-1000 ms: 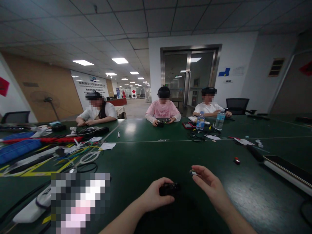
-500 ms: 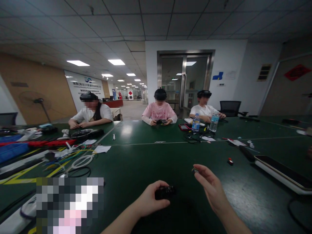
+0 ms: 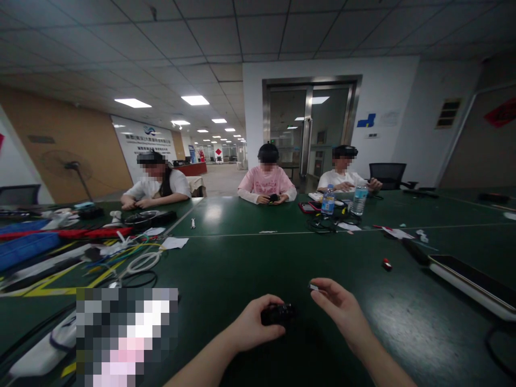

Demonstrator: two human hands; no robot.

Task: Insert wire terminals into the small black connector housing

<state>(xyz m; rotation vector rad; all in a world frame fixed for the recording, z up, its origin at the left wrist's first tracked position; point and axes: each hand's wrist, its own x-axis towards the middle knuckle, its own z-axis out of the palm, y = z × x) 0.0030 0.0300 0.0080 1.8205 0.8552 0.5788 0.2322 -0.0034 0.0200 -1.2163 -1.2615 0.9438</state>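
Note:
A small glossy black object [image 3: 279,315] is gripped between the thumb and fingers of my left hand [image 3: 255,325], just above the green table. Its exact kind is not clear, and my fingers hide its left end. To the right of it, my right hand [image 3: 343,313] pinches a tiny silvery piece with a dark end [image 3: 313,287] between thumb and fingertips. That piece is too small to name. The two held things are apart, with a short gap between them.
A small red and silver item [image 3: 387,264] and a white-edged, dark-topped device [image 3: 475,285] lie to the right. Cables [image 3: 143,263] and blue trays [image 3: 28,250] crowd the left. Water bottles [image 3: 358,199] stand across the green table [image 3: 226,258], where several people sit.
My right hand has moved slightly left and down, bringing the silvery piece closer to the black object. The camera view has shifted slightly, and my left hand keeps its grip.

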